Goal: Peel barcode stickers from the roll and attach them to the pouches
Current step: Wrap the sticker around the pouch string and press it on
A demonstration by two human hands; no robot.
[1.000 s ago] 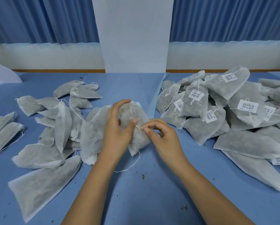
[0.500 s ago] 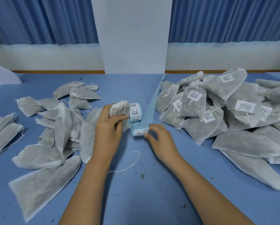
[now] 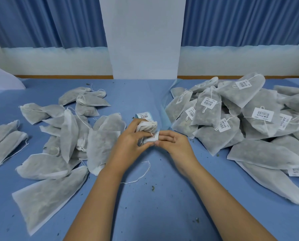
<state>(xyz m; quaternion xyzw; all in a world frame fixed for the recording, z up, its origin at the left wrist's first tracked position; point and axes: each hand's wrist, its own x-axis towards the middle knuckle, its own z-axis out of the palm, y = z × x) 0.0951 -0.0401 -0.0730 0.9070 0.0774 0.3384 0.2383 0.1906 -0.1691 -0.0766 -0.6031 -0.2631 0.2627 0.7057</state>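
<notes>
Left hand [image 3: 130, 142] grips the bunched pouch [image 3: 146, 126] by its neck, steadying it. Right hand [image 3: 177, 145] fingers pinch the sticker [image 3: 151, 137] against it, evidently for attachment. The roll [image 3: 144, 115] lies just behind on the surface [image 3: 145, 206].

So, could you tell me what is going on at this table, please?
A person is labelling pouches by hand. Their left grip holds a pouch by its gathered top, and their right grip pinches a barcode sticker right below it. The sticker roll lies just behind on the blue table. Unlabelled pouches lie to the left, and a pile of labelled pouches sits to the right.
</notes>
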